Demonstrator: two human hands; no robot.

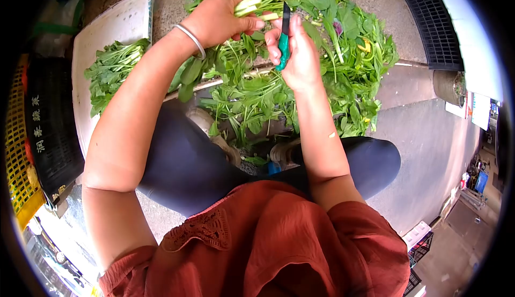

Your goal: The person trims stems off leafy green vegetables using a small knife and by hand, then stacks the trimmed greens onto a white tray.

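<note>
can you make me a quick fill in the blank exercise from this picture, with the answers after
The hand gripping the stems is the ____ one.
The right hand holds a knife whose handle is ____.
The bangle is on the ____ wrist.
The crate at the picture's far left edge is ____.

Missing words: left; green; left; yellow

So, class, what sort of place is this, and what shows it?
Probably a vegetable seller's work area: heaped leafy greens, a yellow plastic crate and a black crate with Chinese lettering.
</note>
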